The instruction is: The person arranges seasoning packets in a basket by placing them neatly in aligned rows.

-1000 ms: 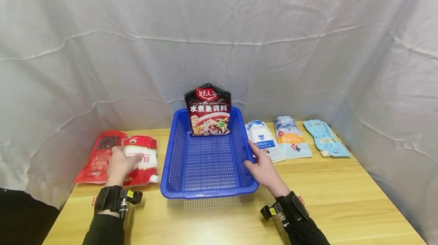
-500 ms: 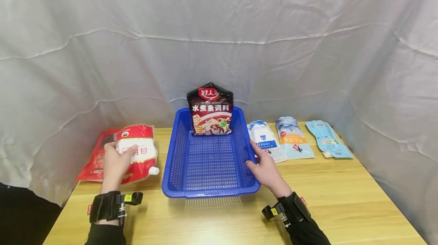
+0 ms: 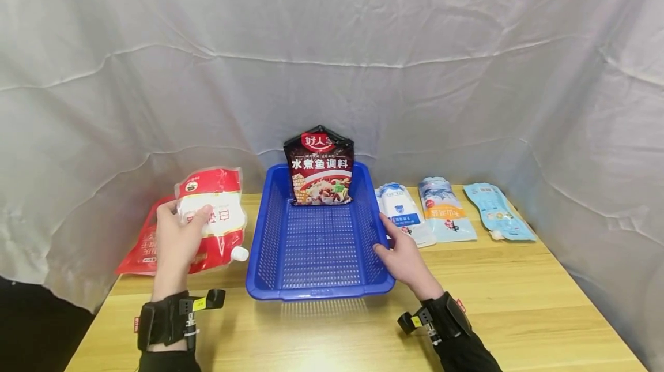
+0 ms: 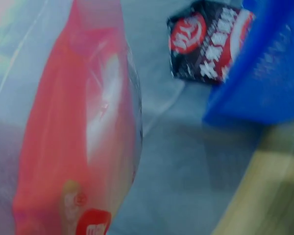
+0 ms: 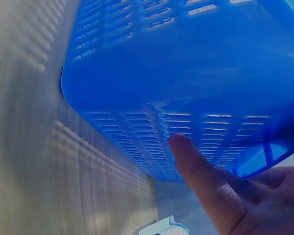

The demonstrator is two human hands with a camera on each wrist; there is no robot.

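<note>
A red and white spouted pouch (image 3: 218,216) with a white cap is held in my left hand (image 3: 178,239), raised and tilted above the table. It fills much of the left wrist view, blurred. My left fingers are mostly hidden behind it. Beneath it lies a red packet (image 3: 142,254), partly covered. My right hand (image 3: 404,259) grips the right side of the blue plastic basket (image 3: 321,294); in the right wrist view one finger (image 5: 201,174) lies against the slotted outer wall. A dark seasoning packet (image 3: 321,173) leans upright inside the basket's far end.
Right of the basket lie a white and blue pouch (image 3: 407,219), an orange-banded pouch (image 3: 447,210) and a light blue spouted pouch (image 3: 498,210). Grey cloth (image 3: 332,72) hangs behind the wooden table (image 3: 311,337) and along its sides.
My left hand has lifted the red and white pouch off the table and shifted it slightly right, showing more of the red packet. My right hand stays at the basket.
</note>
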